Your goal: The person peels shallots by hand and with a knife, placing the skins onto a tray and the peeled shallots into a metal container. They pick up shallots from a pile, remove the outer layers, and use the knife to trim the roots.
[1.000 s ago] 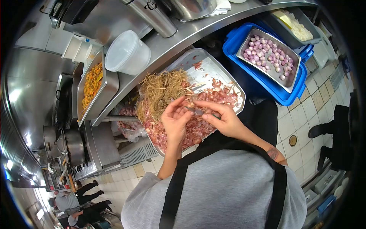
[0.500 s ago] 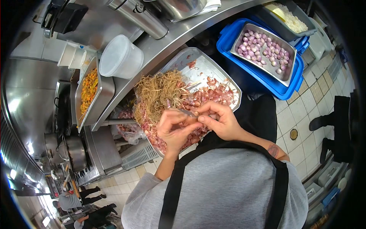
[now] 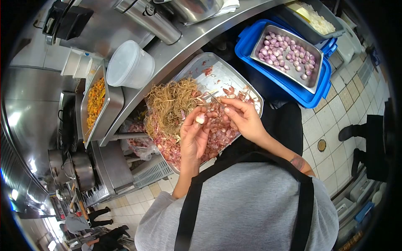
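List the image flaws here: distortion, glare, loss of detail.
Head view: the lens bows the steel counter and blackens the corners; glare whitens a patch of the steel panel at left; the left hand reads fairly clearly, while distant people at lower left lack detail.

Wide-angle head view, bright at centre, where the left hand (image 3: 195, 136) and right hand (image 3: 248, 123) appear fairly sharp. Glare whitens the steel panel (image 3: 25, 94) at 9 o'clock; distant people (image 3: 75, 224) near 8 are soft-edged. Shadow deepens beneath the counter (image 3: 168, 55) towards 1 o'clock. Barrel distortion bows the counter's edge; black vignetting closes the corners.
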Demonstrator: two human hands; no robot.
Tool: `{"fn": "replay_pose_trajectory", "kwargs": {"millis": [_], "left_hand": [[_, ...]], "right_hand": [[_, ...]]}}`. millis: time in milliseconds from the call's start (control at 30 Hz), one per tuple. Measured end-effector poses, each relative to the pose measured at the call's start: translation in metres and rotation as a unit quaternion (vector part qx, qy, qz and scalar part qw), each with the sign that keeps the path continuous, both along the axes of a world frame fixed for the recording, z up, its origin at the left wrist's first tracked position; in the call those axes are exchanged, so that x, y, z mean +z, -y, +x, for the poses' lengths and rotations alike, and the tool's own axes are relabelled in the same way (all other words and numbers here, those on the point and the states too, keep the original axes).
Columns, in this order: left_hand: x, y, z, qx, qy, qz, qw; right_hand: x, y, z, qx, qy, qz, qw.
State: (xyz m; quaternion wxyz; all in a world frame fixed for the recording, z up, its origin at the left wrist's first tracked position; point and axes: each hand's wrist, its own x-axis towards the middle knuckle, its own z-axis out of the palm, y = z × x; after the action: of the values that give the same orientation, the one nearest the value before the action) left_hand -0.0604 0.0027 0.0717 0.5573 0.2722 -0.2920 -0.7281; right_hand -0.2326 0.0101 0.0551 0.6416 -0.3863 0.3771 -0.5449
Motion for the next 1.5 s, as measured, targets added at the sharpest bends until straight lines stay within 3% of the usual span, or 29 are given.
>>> {"fn": "replay_pose_trajectory", "kwargs": {"millis": [133,233,367,500,700,800,900,1100,1200,1300,1500], "left_hand": [[0.005,0.001,-0.007,0.021,0.019,-0.002,1.000],[-0.009,-0.002,-0.006,0.077,0.075,-0.019,0.994],[-0.010,-0.007,-0.002,0.057,0.118,-0.057,0.990],[-0.001,-0.005,0.002,0.031,0.154,-0.142,0.977],[0.003,-0.004,0.005,-0.017,0.198,-0.179,0.963],[0.007,-0.005,0.005,-0.019,0.208,-0.175,0.962],[0.006,-0.003,0.008,-0.021,0.213,-0.183,0.960],[0.009,-0.004,0.013,-0.061,0.210,-0.176,0.960],[0.008,-0.006,0.011,-0.047,0.205,-0.154,0.966],[0.004,-0.003,0.014,-0.040,0.213,-0.165,0.962],[0.010,-0.003,0.012,-0.068,0.211,-0.155,0.963]], "right_hand": [[-0.004,-0.002,0.007,-0.041,-0.104,-0.081,0.990],[0.013,-0.011,0.004,0.020,-0.078,-0.088,0.993],[0.026,-0.014,0.001,0.080,-0.109,-0.152,0.979],[0.020,-0.013,-0.001,0.060,-0.155,-0.234,0.958],[0.016,-0.010,0.000,0.039,-0.139,-0.248,0.958],[0.018,-0.010,-0.001,0.075,-0.079,-0.198,0.974],[0.034,-0.012,-0.011,0.146,-0.107,-0.109,0.977],[0.020,-0.010,-0.007,0.099,-0.140,-0.194,0.966],[0.019,-0.009,-0.006,0.112,-0.071,-0.154,0.979],[0.035,-0.012,-0.015,0.171,-0.095,-0.101,0.976],[0.016,-0.007,-0.006,0.099,-0.115,-0.205,0.967]]}}
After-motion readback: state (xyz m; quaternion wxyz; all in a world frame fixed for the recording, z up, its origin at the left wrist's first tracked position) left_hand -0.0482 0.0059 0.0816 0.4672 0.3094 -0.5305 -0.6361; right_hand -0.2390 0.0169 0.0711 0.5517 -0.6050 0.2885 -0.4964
